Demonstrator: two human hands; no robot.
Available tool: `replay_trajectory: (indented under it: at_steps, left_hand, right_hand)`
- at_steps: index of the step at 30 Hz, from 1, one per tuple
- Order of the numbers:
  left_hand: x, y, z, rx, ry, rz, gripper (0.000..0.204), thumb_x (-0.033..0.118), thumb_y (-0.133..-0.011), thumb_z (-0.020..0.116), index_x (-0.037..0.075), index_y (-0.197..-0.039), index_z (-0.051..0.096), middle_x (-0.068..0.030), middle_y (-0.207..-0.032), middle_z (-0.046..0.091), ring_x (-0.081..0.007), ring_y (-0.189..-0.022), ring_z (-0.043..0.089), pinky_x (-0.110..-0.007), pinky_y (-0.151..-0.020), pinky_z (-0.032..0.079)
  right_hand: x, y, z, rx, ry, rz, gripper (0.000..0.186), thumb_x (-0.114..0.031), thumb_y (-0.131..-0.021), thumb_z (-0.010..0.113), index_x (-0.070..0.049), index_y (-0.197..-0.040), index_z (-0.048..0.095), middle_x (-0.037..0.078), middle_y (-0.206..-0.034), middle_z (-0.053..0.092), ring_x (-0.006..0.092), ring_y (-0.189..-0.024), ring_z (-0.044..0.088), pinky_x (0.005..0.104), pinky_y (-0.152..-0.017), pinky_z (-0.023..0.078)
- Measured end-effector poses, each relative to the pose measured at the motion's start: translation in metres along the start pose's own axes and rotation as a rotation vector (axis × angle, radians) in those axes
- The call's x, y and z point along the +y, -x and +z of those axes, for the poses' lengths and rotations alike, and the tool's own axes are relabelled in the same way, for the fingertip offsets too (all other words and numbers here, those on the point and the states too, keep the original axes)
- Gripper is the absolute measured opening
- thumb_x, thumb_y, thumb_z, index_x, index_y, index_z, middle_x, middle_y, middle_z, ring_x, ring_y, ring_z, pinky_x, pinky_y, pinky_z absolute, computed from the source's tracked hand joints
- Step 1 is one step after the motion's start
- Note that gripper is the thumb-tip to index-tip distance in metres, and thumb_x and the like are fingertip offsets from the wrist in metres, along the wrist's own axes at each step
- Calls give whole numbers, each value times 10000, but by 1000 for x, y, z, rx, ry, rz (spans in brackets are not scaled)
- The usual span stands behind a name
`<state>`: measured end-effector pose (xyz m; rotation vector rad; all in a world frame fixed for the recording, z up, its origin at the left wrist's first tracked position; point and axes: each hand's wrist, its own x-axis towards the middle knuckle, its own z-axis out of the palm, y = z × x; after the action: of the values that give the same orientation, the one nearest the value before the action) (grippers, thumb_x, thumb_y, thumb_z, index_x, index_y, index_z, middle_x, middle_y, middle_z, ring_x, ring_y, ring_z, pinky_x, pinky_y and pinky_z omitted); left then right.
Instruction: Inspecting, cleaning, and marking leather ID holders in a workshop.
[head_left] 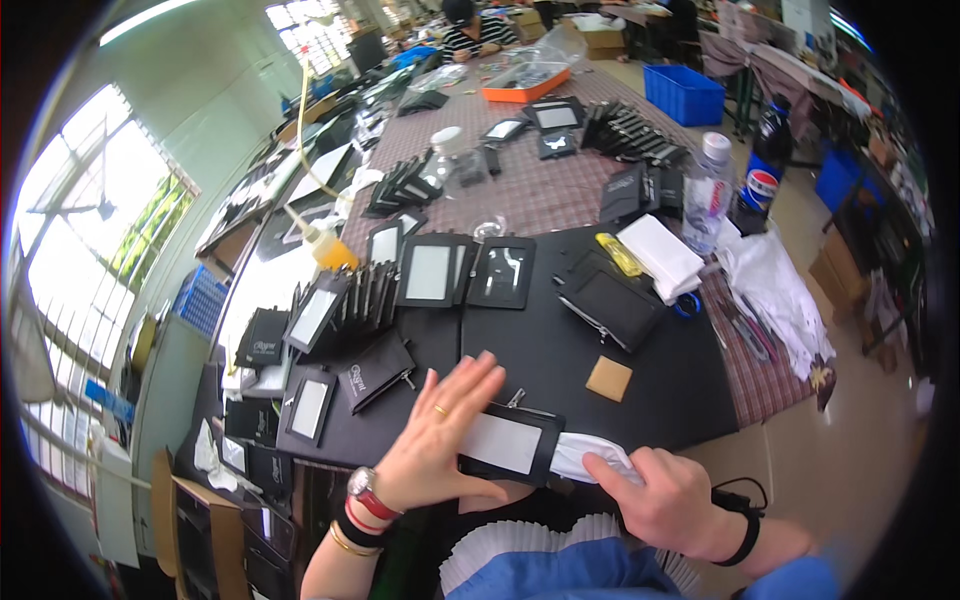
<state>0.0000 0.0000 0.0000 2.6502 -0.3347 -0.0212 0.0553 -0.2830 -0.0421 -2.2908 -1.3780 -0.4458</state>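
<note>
A black card holder (512, 440) with a clear window and a zip lies at the front edge of the black work mat (650, 390). My left hand (430, 440) is at its left end, fingers stretched out and raised over that end; whether the palm or thumb touches it is unclear. My right hand (660, 500) grips a white cloth (585, 455) that reaches to the holder's right end. A small tan square block (607, 378) sits behind the cloth. Black zipped pouches (375, 370) and more windowed holders (428, 272) lie farther back on the table.
At the right stand two bottles (705, 190) beside folded white paper (660, 255) and white fabric (775, 290). A yellow glue bottle (330, 250) is at back left. An orange tray (527, 87) and a person in stripes (478, 37) are at the far end. A blue bin (683, 95) stands right.
</note>
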Motion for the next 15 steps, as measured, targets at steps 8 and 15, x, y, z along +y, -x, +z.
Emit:
replay_trajectory:
  at_steps: [8,15]
  left_hand:
    - [-26,39,6,393,943,112,1051,279,-523,923,-2,-1368,365,-192,-1388,413,-283,-1260,455,-386,-1023,396]
    - [23,7,9,949,1792,356,831,789,-821,287,141,-1333,376,-240,-1266,500,-378,-1165,516,-559,-1014,385]
  right_hand:
    - [-30,-12,3,190,-288,56,301,-5,-798,620,-49,-1096,626,93,-668,490,250,-548,499,336,-488,403]
    - [-81,-46,8,207,-493,-1,471,26,-848,514,16,-1316,471,185,-821,498,348,-692,510,400,-614,435]
